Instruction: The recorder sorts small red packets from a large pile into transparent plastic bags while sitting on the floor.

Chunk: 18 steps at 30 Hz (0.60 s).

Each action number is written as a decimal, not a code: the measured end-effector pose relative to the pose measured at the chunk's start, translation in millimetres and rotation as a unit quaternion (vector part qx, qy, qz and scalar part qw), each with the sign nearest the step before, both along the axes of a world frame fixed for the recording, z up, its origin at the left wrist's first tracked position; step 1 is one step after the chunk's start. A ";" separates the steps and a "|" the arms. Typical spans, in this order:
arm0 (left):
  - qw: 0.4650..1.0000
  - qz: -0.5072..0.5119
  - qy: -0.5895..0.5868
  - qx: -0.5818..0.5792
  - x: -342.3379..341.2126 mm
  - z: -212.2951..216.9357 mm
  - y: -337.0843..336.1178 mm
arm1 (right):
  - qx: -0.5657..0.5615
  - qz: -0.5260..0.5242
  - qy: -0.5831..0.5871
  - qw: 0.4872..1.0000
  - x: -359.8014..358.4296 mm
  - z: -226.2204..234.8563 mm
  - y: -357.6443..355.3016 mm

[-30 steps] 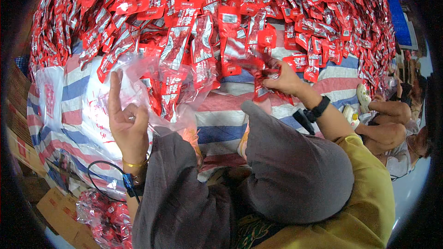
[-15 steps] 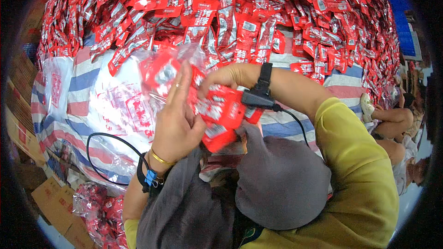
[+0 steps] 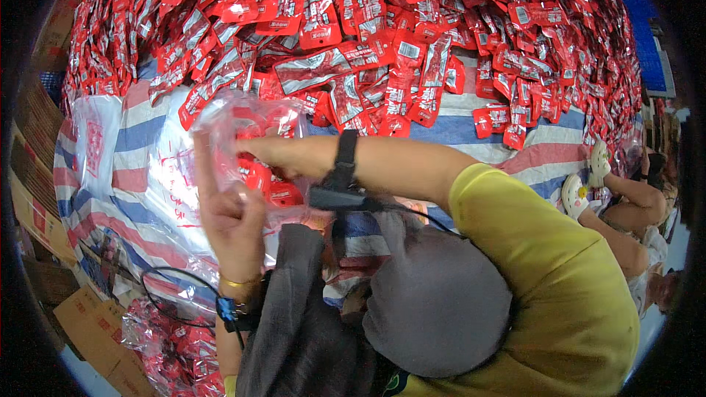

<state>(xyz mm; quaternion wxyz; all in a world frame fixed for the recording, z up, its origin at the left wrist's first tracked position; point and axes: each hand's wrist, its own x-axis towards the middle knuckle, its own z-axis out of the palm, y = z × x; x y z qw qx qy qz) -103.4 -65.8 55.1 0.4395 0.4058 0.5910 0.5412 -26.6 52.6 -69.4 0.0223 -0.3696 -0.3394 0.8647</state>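
Note:
My left hand (image 3: 234,222) is at the near left side of a clear plastic bag (image 3: 220,112), index finger stretched up and the others curled at the film. Several red snack packets (image 3: 283,192) lie inside the bag. From the right, my right hand (image 3: 272,153) reaches across into the bag among the packets. Its fingertips are hidden by film and blur, so I cannot see what they grip. A black strap with a small dark device (image 3: 338,197) is on my right wrist.
A large heap of red and silver packets (image 3: 316,15) covers the far side of a striped woven sheet (image 3: 544,153). Printed plastic bags (image 3: 169,191) lie at left. Filled bags (image 3: 173,345) and cardboard (image 3: 88,323) stand at lower left. Another person's legs (image 3: 625,213) are at right.
Both hands have moved left. The red packets that lay between my hands now sit inside the clear bag, with my right hand in it. My left fingers have curled, except the index.

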 end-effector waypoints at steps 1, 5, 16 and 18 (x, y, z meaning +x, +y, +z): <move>0.999 0.035 -0.005 0.011 -7.0 0.4 1.4 | -0.041 0.050 -0.025 0.998 -1.3 1.0 4.5; 0.997 -0.075 0.028 -0.014 -1.5 2.4 -3.9 | -0.103 -0.095 0.013 0.990 -27.1 -43.3 -22.9; 0.965 0.254 0.050 0.046 -68.5 -35.9 -43.3 | 0.767 -0.182 -0.193 0.584 69.1 -3.4 45.9; 0.971 0.232 0.025 0.045 -60.5 -35.8 -38.4 | 0.753 -0.109 -0.433 0.484 103.0 -51.6 57.7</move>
